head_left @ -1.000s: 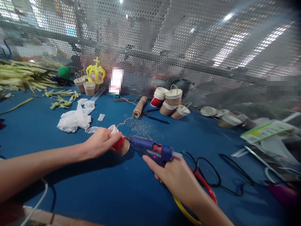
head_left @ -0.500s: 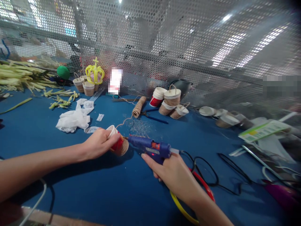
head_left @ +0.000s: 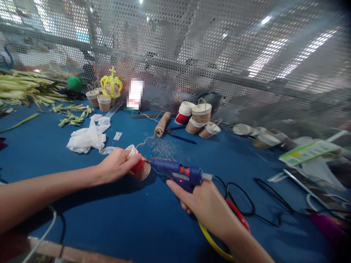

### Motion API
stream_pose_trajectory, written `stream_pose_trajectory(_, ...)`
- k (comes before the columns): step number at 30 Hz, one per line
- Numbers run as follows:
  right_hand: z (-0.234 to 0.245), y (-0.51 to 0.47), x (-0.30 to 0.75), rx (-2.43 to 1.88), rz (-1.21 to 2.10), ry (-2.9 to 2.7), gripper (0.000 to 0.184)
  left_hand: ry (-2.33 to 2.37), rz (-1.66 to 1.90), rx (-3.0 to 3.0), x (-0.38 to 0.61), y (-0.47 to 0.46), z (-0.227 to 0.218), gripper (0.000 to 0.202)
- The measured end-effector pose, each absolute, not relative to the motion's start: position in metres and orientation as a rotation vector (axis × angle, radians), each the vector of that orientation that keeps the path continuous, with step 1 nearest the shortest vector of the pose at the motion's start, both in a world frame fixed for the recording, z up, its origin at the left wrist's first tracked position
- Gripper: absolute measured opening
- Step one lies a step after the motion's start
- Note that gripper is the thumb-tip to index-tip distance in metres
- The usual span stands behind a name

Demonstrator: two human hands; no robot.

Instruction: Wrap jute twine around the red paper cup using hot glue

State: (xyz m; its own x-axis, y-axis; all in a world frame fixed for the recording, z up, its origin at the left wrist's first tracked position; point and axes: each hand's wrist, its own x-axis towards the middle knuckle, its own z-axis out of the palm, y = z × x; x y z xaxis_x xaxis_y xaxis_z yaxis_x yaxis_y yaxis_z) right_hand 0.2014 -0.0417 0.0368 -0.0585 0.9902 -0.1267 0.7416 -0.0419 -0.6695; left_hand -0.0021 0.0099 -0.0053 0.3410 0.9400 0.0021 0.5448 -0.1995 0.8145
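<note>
My left hand (head_left: 116, 165) grips a small red and white paper cup (head_left: 136, 166) lying on its side, its bottom part wrapped in brown twine. My right hand (head_left: 204, 204) is closed round the handle of a blue glue gun (head_left: 177, 171) whose nozzle touches the cup's wrapped part. A strand of twine runs from the cup up to a twine spool (head_left: 161, 124) lying behind it on the blue table (head_left: 123, 219).
Twine-wrapped cups (head_left: 201, 117) stand behind the spool, more (head_left: 100, 99) by a yellow crown (head_left: 111, 83) at the back left. White plastic (head_left: 86, 137) lies left, green leaves (head_left: 24, 89) far left. Black cable (head_left: 246, 204), coloured hoops (head_left: 219, 237) and papers (head_left: 309, 151) lie right. A perforated metal screen (head_left: 192, 47) backs the table.
Almost nothing has moved. The glue gun and my right hand have shifted a few pixels, and the nozzle stays at the cup in my left hand.
</note>
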Motion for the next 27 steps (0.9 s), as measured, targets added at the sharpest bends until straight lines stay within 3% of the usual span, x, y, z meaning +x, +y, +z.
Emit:
stream_pose_trajectory(5, 0.037, -0.046, 0.2, -1.809, 0.893, -1.812, 0.031, 1.283, 0.706, 1.727, -0.001, 0.013, -0.006, 0.044)
stream_pose_trajectory(18, 0.034, -0.053, 0.196, -1.713, 0.609, -2.026, 0.02, 1.25, 0.72, 1.598, 0.002, 0.016, -0.006, 0.043)
stream_pose_trajectory(27, 0.035, -0.048, 0.199, -1.785, 0.835, -1.844, 0.021, 1.258, 0.729, 1.62, 0.0, 0.015, -0.009, 0.044)
